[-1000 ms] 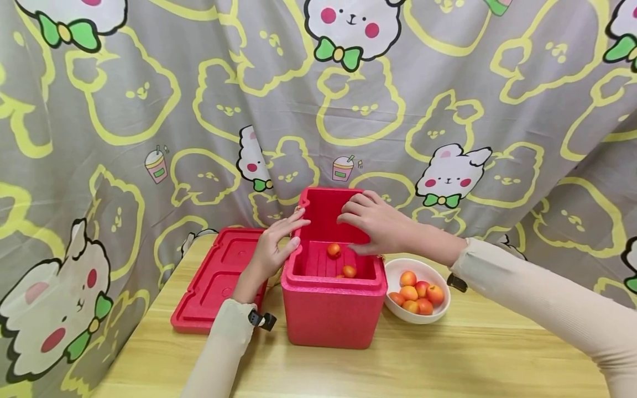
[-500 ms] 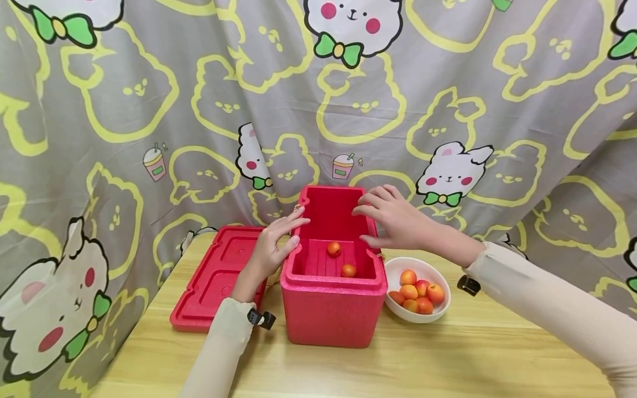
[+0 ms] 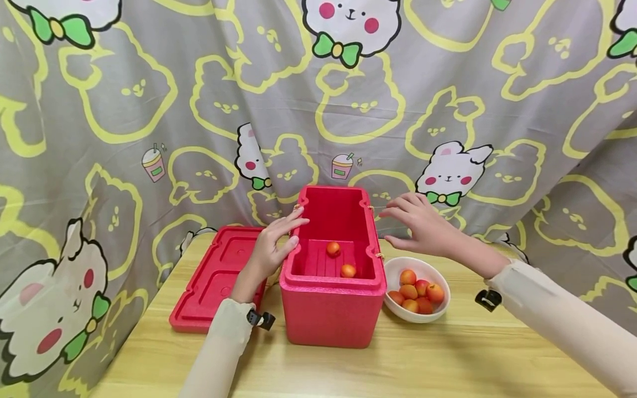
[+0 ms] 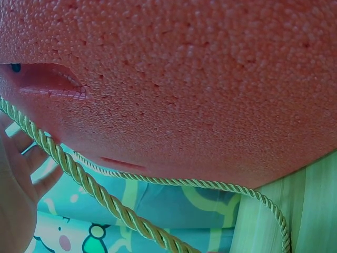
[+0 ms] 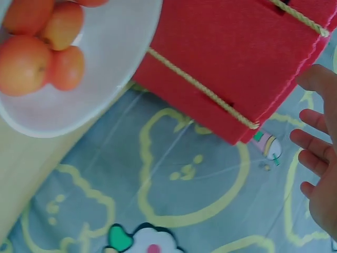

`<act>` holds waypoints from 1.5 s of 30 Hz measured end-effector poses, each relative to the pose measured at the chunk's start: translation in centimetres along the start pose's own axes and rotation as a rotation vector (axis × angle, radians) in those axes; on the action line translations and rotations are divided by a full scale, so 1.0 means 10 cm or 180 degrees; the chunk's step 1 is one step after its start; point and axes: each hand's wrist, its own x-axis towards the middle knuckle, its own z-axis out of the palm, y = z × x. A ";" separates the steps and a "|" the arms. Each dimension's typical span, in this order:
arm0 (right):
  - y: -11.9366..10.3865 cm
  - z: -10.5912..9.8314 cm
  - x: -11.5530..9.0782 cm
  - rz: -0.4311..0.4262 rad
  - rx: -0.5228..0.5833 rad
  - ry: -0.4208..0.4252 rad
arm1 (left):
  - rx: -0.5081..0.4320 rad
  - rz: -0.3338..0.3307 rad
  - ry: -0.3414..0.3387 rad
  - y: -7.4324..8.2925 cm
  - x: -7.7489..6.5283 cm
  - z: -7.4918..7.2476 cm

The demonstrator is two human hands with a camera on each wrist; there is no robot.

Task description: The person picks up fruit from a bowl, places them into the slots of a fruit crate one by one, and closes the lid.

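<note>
Red box point(image 3: 328, 318) on the tabletop point(image 3: 423, 365), lid point(image 3: 221, 276) lying off to the left, two orange fruits point(image 3: 333, 249) down inside, more in a white bowl point(image 3: 415, 317) just right. Left hand point(image 3: 269, 251) pretty relaxed at the left rim, gripping nothing. Right hand point(image 3: 423, 226) loosely spread past the right rim, also holding zilch.

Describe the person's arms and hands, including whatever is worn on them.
The left hand and right hand are bare, without gloves. The left sleeve and right sleeve are long, plain and cream-coloured. A small black gadget sits at the left cuff, and a second black gadget shows beside the right cuff.
</note>
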 end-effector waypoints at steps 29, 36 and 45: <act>-0.12 0.67 -0.95 0.0261 0.0347 -0.0897 | 0.0006 0.0019 0.0001 0.00 -0.01 -0.01; -0.10 0.78 -0.98 0.0230 0.0320 -0.0869 | -0.0005 0.0002 0.0012 0.01 0.00 0.00; -0.06 0.89 -0.99 0.0303 0.0313 -0.0886 | -0.0012 0.0011 0.0012 -0.01 0.00 0.00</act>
